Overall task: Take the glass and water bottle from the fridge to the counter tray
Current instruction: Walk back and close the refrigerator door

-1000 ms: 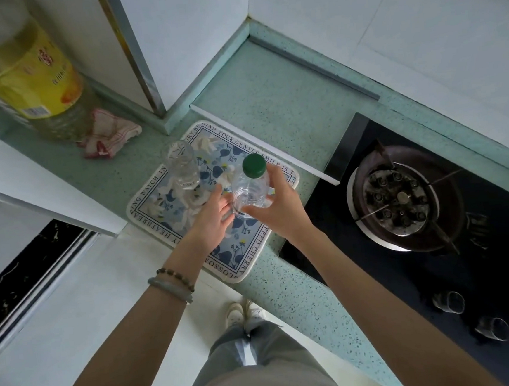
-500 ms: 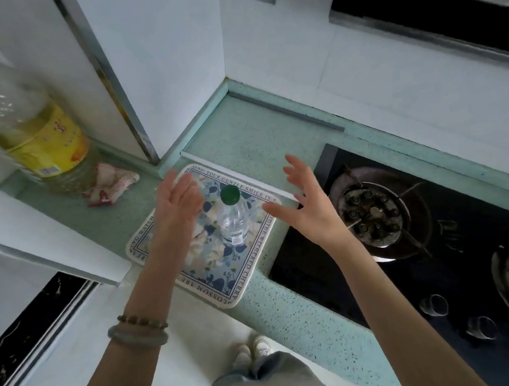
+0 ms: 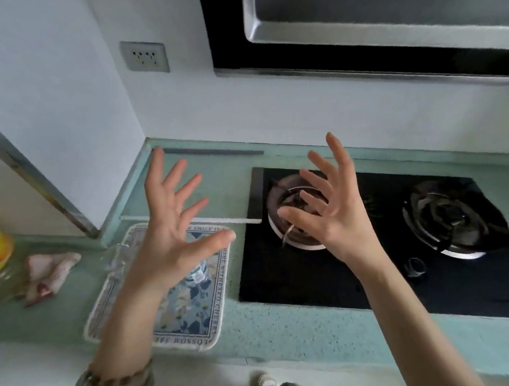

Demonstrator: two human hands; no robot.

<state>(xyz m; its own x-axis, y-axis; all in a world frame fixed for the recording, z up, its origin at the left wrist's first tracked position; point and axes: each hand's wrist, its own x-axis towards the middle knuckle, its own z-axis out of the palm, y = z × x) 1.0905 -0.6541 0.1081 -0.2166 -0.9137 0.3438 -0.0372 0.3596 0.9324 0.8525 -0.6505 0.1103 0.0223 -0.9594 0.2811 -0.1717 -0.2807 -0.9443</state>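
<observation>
Standing on floral tray (image 3: 216, 305), clear labelled water bottle (image 3: 198, 273), half hidden

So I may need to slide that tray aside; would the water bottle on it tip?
Probably easily: the water bottle stands upright, looking tall and narrow. The tray looks flat and rimless, so nothing would likely catch it.

Both hands have let go and lifted, left hand (image 3: 171, 230) and right hand (image 3: 331, 214) spread wide above the tray (image 3: 217, 311)
</observation>
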